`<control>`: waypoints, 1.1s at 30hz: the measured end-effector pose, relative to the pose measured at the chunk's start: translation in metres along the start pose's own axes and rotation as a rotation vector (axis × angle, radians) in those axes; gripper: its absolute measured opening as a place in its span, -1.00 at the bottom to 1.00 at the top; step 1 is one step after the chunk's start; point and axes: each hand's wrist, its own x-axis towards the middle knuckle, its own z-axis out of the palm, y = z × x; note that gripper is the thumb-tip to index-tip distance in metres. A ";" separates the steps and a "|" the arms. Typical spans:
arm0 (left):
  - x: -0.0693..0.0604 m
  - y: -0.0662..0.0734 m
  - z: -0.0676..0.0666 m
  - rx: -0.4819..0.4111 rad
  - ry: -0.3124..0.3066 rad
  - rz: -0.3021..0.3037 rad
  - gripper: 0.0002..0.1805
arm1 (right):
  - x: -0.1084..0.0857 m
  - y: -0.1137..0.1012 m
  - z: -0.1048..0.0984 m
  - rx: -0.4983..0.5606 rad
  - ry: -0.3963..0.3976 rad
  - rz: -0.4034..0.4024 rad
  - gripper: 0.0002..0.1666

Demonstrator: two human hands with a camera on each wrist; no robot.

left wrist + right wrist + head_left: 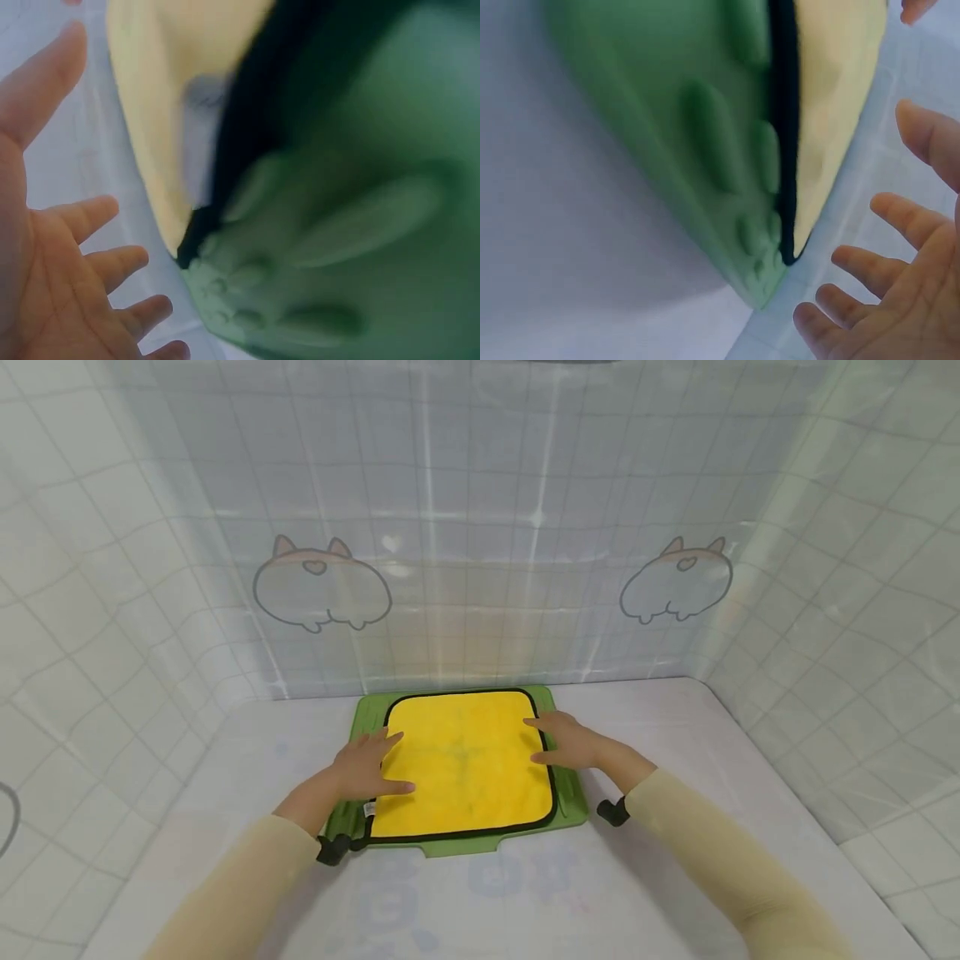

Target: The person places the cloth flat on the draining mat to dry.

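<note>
A yellow cloth [465,768] with a black border is spread flat over a green ridged board [573,797], whose edges show around it. Over the cloth's left edge is my left hand [363,768], fingers spread; whether it touches the cloth I cannot tell. My right hand [573,742] hovers by the right edge, its fingers pointing inward over the cloth. In the left wrist view the left palm [67,300] holds nothing, and a small white tag [201,135] shows at the cloth's border. The right wrist view has the right hand's fingers [870,270] apart with nothing between them.
Behind the board stands a grid-patterned wall covering [480,568] with cartoon animal drawings. Similar gridded sheets rise at left [90,610] and right [862,610]. A whitish tabletop [510,910] with faint prints lies under the board. Black wrist straps [613,812] hang by the sleeves.
</note>
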 end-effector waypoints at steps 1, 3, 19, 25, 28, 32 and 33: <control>-0.004 0.001 0.003 -0.001 -0.003 0.008 0.16 | -0.003 -0.001 0.002 -0.008 -0.013 -0.001 -0.12; -0.010 0.003 0.007 -0.010 -0.002 0.024 0.15 | -0.009 -0.001 0.007 -0.025 -0.032 -0.004 -0.09; -0.032 -0.006 0.028 -0.030 0.003 0.038 0.11 | -0.036 0.006 0.029 -0.016 -0.090 -0.004 0.08; -0.036 -0.010 0.032 -0.016 0.022 0.059 0.10 | -0.039 0.006 0.034 -0.041 -0.079 -0.005 0.04; -0.038 -0.011 0.032 -0.012 0.033 0.061 0.10 | -0.039 0.007 0.037 -0.063 -0.079 0.003 0.03; -0.041 -0.011 0.031 -0.011 0.035 0.062 0.10 | -0.040 0.008 0.037 -0.074 -0.089 0.022 0.04; -0.042 -0.011 0.030 -0.012 0.033 0.060 0.10 | -0.041 0.008 0.037 -0.069 -0.091 0.026 0.04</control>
